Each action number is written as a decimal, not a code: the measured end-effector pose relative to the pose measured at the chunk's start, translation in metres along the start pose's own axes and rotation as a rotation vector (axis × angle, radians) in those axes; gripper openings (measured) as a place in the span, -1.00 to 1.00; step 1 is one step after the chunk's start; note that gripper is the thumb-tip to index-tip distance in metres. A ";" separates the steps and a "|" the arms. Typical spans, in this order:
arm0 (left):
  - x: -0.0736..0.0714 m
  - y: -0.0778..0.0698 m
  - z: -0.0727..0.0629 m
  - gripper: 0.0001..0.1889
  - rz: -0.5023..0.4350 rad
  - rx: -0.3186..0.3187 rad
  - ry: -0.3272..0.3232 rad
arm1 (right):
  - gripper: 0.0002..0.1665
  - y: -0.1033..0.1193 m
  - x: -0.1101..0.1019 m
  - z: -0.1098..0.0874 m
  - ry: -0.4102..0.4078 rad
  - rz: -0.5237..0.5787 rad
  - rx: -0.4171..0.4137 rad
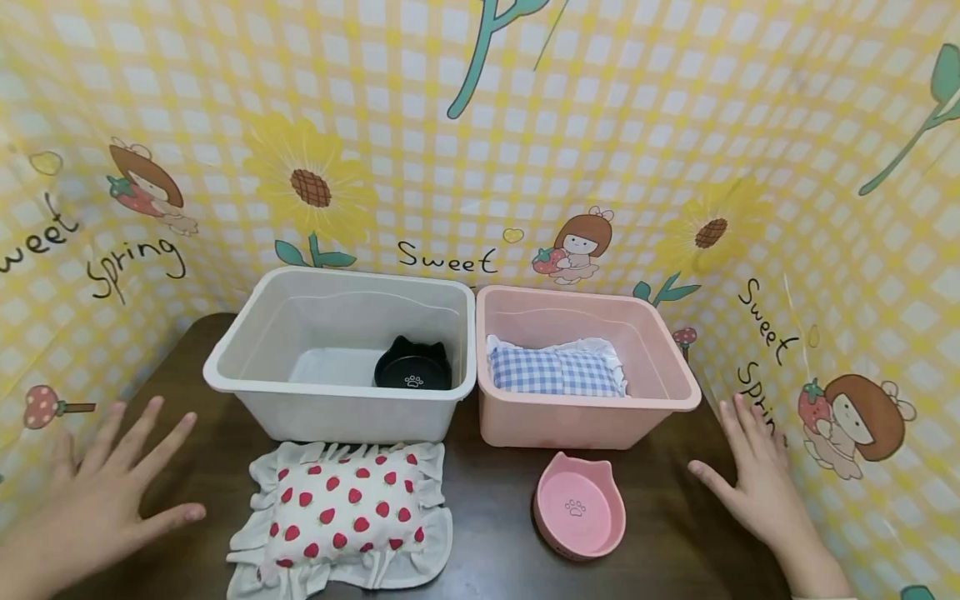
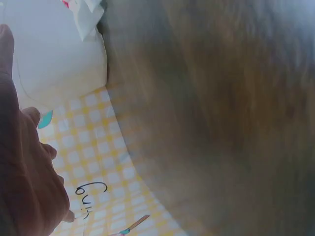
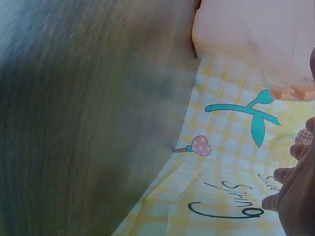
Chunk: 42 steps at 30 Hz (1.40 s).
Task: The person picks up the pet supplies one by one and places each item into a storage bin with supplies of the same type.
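Observation:
My left hand (image 1: 105, 500) is at the left side of the table, fingers spread, holding nothing. A white pillow with red strawberries and a ruffled edge (image 1: 345, 508) lies to its right. My right hand (image 1: 757, 483), also holding nothing, has its fingers extended at the right side. Nearest to it on the table is a pink cat-eared bowl (image 1: 576, 508) with a paw print. Behind these stand a white bin (image 1: 337, 412) with a black cat-eared bowl (image 1: 412, 364) inside, and a pink bin (image 1: 570, 425) containing a blue checked pillow (image 1: 555, 369).
The two bins stand side by side at the back of the dark brown table (image 1: 487, 533). A yellow-and-white checked cloth (image 1: 420, 167) with flowers and cartoon figures hangs behind and along both sides. In the left wrist view, the white bin's wall (image 2: 59, 59) shows beyond the fingers.

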<state>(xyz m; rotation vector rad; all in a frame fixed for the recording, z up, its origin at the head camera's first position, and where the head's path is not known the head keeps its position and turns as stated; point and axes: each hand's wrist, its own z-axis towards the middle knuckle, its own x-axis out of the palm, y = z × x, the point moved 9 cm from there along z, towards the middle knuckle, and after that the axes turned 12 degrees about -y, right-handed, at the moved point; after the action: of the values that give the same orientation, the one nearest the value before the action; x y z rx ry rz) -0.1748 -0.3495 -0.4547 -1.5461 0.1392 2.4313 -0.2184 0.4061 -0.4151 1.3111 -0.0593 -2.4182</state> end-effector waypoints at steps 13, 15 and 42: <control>0.011 -0.025 -0.021 0.26 -0.310 -0.090 0.005 | 0.04 -0.002 -0.015 0.003 -0.113 0.339 0.227; 0.011 -0.031 -0.022 0.26 -0.376 -0.082 -0.006 | 0.02 -0.002 -0.017 0.004 -0.134 0.354 0.252; 0.030 -0.086 -0.017 -0.17 -0.477 -0.146 0.031 | -0.31 0.015 -0.014 0.040 -0.284 0.594 0.241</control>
<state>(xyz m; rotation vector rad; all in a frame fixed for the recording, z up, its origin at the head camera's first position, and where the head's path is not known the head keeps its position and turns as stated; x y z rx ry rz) -0.1492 -0.2653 -0.4841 -1.4683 -0.3678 2.0759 -0.2392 0.3912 -0.3786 0.8600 -0.7288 -2.0885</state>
